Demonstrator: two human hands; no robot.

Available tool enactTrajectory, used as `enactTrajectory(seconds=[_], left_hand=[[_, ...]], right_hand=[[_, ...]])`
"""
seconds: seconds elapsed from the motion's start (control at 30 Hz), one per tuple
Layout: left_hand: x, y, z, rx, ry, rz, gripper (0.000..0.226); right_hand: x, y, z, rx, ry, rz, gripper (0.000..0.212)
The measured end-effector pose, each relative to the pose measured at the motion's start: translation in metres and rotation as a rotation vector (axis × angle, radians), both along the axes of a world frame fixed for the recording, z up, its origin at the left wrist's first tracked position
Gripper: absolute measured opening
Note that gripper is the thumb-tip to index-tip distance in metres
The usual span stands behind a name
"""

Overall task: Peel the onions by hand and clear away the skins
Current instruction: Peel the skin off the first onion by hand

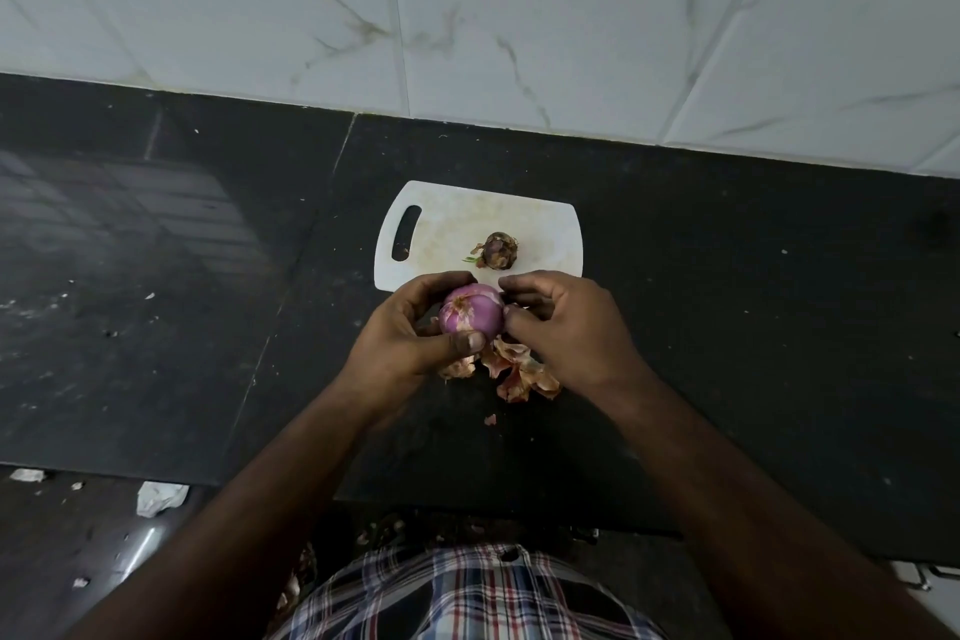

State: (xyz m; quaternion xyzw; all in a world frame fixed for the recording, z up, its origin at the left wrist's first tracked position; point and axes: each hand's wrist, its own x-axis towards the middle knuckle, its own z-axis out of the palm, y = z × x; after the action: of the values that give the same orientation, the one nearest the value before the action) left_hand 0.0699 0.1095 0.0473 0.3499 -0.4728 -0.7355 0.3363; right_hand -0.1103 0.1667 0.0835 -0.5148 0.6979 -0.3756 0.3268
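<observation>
Head view, near to far. A checked shirt fills the lower edge, and both bare forearms reach forward over a black stone counter. Scraps of white paper lie on the dark floor at lower left. A small skin fragment sits on the counter between the wrists. Beyond it, a heap of dry brown onion skins lies on the counter, directly under the hands. The left hand holds a partly peeled purple onion above the heap, fingers curled over its far side and the thumb pressed to its near side. The right hand meets the onion's right side, its fingertips drawn together in a pinch at the surface; whether they grip a skin flap cannot be told. Just beyond lies a white cutting board bearing an unpeeled onion. White marble-veined wall tiles close the background.
</observation>
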Motion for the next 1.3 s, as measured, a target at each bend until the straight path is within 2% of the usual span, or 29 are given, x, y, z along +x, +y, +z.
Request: enactTrajectory(seconds=[0.13, 0.23, 0.37, 0.5, 0.6, 0.67, 0.77, 0.9, 1.03, 1.13, 1.2, 1.3], left_hand=[[-0.009, 0.004, 0.008, 0.178, 0.189, 0.050, 0.056], [-0.014, 0.001, 0.015, 0.203, 0.237, 0.043, 0.057], [-0.012, -0.004, 0.018, 0.244, 0.202, 0.056, 0.059], [-0.011, -0.003, 0.014, 0.243, 0.175, 0.087, 0.050], [-0.015, -0.001, 0.015, 0.245, 0.171, 0.077, 0.050], [-0.016, 0.000, 0.015, 0.264, 0.165, 0.069, 0.044], [-0.015, -0.001, 0.016, 0.299, 0.148, 0.066, 0.040], [-0.012, -0.001, 0.015, 0.372, 0.163, 0.078, 0.040], [-0.012, 0.003, 0.010, 0.486, 0.186, 0.107, 0.046], [-0.009, -0.004, 0.008, 0.594, 0.268, 0.205, 0.041], [-0.001, -0.015, 0.009, 0.589, 0.262, 0.240, 0.031], [0.008, -0.022, 0.010, 0.608, 0.218, 0.169, 0.031]], right_hand=[[0.007, 0.000, -0.008, -0.021, 0.062, -0.070, 0.034], [0.004, 0.003, -0.022, 0.032, 0.045, -0.106, 0.023], [-0.011, 0.007, -0.027, 0.097, 0.045, -0.114, 0.019], [-0.011, 0.008, -0.010, 0.013, -0.172, -0.070, 0.039], [0.003, 0.008, -0.008, -0.053, -0.132, -0.008, 0.049], [0.010, 0.007, -0.015, -0.136, -0.082, -0.067, 0.040], [0.009, 0.005, -0.024, -0.166, -0.182, -0.165, 0.018], [0.006, 0.004, -0.027, -0.129, -0.187, -0.106, 0.016], [0.005, 0.001, -0.024, -0.096, -0.270, -0.085, 0.020], [-0.002, 0.004, -0.024, -0.044, -0.249, -0.085, 0.023], [-0.008, 0.007, -0.025, -0.014, -0.230, -0.067, 0.022], [-0.016, 0.007, -0.027, 0.062, -0.063, -0.008, 0.016]])
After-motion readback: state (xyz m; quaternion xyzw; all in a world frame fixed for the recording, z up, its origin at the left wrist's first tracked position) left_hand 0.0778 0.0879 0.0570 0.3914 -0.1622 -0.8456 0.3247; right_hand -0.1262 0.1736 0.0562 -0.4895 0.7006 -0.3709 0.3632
